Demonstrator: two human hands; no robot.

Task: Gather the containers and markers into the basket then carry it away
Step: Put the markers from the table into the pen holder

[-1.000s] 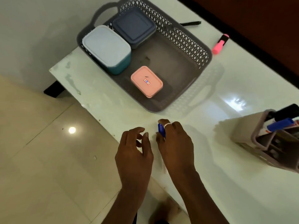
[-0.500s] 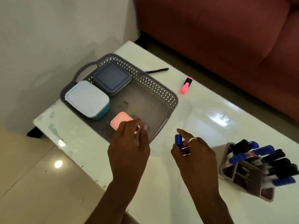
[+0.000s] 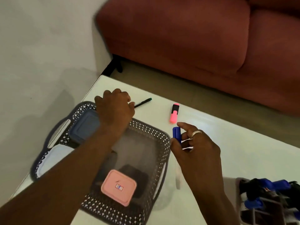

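Observation:
A grey lattice basket (image 3: 162, 143) sits on the white table (image 3: 243, 151). Inside it are a dark blue container (image 3: 84, 125), a pale blue-lidded container (image 3: 55, 155) and a small pink container (image 3: 118, 187). My left hand (image 3: 113, 109) reaches across the basket's far rim, fingers curled down at the near end of a thin green-tipped pen (image 3: 143, 102); whether it grips the pen is hidden. My right hand (image 3: 194, 148) holds a blue-capped marker (image 3: 177, 134) just right of the basket. A pink highlighter (image 3: 174, 112) lies on the table beyond it.
A holder (image 3: 266, 203) with several blue and black markers stands at the lower right. A red sofa (image 3: 194, 46) runs behind the table, and a white wall is on the left. The table's left edge lies close to the basket.
My left hand has moved forward over the basket to the green-tipped pen. My right hand has kept the blue marker, staying beside the basket. The camera has tilted up toward the sofa.

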